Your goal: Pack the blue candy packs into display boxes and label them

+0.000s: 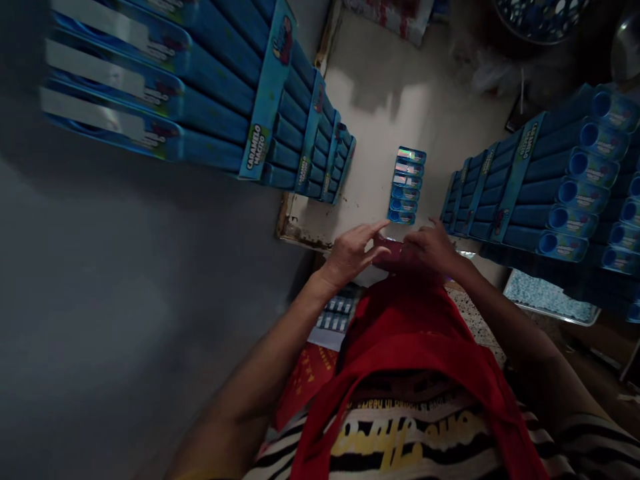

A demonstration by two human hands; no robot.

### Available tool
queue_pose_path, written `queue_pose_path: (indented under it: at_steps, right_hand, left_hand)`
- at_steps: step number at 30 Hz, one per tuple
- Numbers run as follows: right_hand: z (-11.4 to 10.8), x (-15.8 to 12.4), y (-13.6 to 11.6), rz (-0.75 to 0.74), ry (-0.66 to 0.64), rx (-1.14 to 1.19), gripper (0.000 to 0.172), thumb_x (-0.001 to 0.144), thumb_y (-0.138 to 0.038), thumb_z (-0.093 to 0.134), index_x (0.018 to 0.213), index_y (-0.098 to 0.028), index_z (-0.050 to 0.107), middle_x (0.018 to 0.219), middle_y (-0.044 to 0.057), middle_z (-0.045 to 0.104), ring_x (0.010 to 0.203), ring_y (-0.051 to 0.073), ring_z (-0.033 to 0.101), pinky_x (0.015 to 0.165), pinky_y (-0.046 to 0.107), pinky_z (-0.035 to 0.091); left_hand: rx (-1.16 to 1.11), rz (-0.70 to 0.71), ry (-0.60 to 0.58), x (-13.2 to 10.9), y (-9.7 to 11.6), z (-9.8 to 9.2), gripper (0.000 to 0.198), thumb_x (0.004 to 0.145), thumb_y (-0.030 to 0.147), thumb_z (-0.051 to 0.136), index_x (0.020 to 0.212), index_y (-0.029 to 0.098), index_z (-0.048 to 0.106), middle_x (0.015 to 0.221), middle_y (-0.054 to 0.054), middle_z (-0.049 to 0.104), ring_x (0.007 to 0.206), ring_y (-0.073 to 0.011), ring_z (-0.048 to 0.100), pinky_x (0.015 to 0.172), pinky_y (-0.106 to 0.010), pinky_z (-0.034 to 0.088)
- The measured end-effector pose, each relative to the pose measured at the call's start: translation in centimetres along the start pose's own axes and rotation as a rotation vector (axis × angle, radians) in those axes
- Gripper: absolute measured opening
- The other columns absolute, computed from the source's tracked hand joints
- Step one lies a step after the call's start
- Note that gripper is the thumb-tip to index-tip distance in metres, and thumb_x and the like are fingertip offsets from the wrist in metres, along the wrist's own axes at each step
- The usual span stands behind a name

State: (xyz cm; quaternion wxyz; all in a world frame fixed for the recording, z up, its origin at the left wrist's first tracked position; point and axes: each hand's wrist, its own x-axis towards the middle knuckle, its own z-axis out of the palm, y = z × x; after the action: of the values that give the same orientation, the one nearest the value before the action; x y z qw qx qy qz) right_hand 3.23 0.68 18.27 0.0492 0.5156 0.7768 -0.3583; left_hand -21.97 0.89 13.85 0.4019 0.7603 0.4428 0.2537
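A short row of blue candy packs (406, 188) lies on the white tabletop just beyond my hands. My left hand (350, 253) is at the near edge of the table, its thumb and forefinger apart around the left end of a dark red, shiny-edged thing (393, 255). The fingers of my right hand (431, 248) are curled over the right end of that dark red thing. It sits low in front of the red apron (400, 327); dim light hides what it is.
Tall stacks of blue "Caramelo Macizo" boxes (215, 113) stand at the left, and more blue box stacks (530, 180) at the right. A metal tray of pale blue pieces (547, 297) is at the lower right. Plastic-wrapped goods (395, 17) lie at the back.
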Motion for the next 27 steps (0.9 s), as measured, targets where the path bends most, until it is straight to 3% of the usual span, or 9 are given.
queue_pose_path:
  at_steps: [2,5,7,15,17,19,22,27]
  right_hand:
    - [0.0,0.0,0.0,-0.013,-0.005,0.008,0.025,0.103,-0.025,0.056,0.105,-0.022,0.081,0.093,0.005,0.079,0.096,0.023,0.068,0.121,0.051,0.023]
    - [0.1,-0.1,0.0,-0.012,-0.022,0.028,0.024,0.104,-0.025,0.056,0.103,-0.022,0.081,0.092,0.004,0.079,0.096,0.023,0.069,0.121,0.051,0.022]
    - [0.1,-0.2,0.0,-0.001,-0.034,0.053,0.024,0.104,-0.026,0.057,0.101,-0.022,0.08,0.091,0.004,0.079,0.095,0.022,0.069,0.121,0.051,0.022]
    - [0.1,-0.7,-0.5,-0.026,-0.044,0.089,0.023,0.103,-0.027,0.059,0.102,-0.023,0.082,0.099,0.006,0.081,0.1,0.023,0.068,0.119,0.048,0.023]
    - [0.0,-0.9,-0.9,0.002,-0.061,0.106,0.025,0.104,-0.026,0.058,0.1,-0.02,0.082,0.097,0.006,0.081,0.096,0.021,0.068,0.111,0.041,0.03]
    - [-0.1,-1.1,-1.1,0.05,-0.081,0.139,0.027,0.104,-0.028,0.059,0.098,-0.019,0.083,0.091,0.005,0.08,0.086,0.018,0.066,0.094,0.034,0.036]
    - [-0.5,-1.3,-1.3,0.158,-0.094,0.172,0.027,0.103,-0.034,0.061,0.097,-0.019,0.083,0.085,0.004,0.078,0.077,0.017,0.062,0.069,0.029,0.031]
    - [-0.8,-0.9,-0.3,0.26,-0.148,0.144,0.027,0.102,-0.035,0.063,0.095,-0.019,0.084,0.087,0.004,0.078,0.074,0.016,0.061,0.063,0.029,0.027]
  left_hand:
    - [-0.15,-0.039,0.04,0.1,0.5,0.0,0.035,0.097,0.037,0.074,0.128,0.021,0.074,0.103,-0.008,0.079,0.093,-0.02,0.073,0.088,-0.031,0.058]
    - [-0.314,-0.129,0.066,0.1,0.9,0.0,0.015,0.095,0.035,0.075,0.097,0.021,0.08,0.089,-0.005,0.077,0.081,-0.0169,0.071,0.075,-0.027,0.056]
    - [-0.351,-0.162,0.061,-0.1,0.9,0.0,0.014,0.094,0.033,0.076,0.088,0.021,0.081,0.086,-0.005,0.077,0.08,-0.017,0.071,0.073,-0.027,0.055]
    - [-0.288,-0.239,0.048,-1.3,0.8,-0.3,0.012,0.091,0.034,0.079,0.09,0.023,0.083,0.086,-0.005,0.079,0.08,-0.0186,0.072,0.075,-0.029,0.054]
    - [-0.219,-0.236,0.01,-1.3,0.9,-0.4,0.014,0.09,0.035,0.079,0.087,0.022,0.083,0.083,-0.005,0.078,0.078,-0.0182,0.07,0.074,-0.029,0.052]
    - [-0.183,-0.252,-0.02,-1.0,0.8,-0.4,0.016,0.087,0.038,0.081,0.082,0.022,0.082,0.081,-0.005,0.077,0.078,-0.0184,0.069,0.073,-0.029,0.051]
    - [-0.251,-0.388,-0.016,-0.2,0.4,0.0,0.025,0.077,0.045,0.087,0.073,0.021,0.08,0.074,-0.005,0.076,0.072,-0.0191,0.068,0.068,-0.029,0.05]
    - [-0.597,-0.707,-0.012,1.1,-0.2,2.2,0.039,0.056,0.049,0.096,0.065,0.016,0.078,0.064,-0.005,0.073,0.062,-0.0169,0.064,0.062,-0.027,0.05]
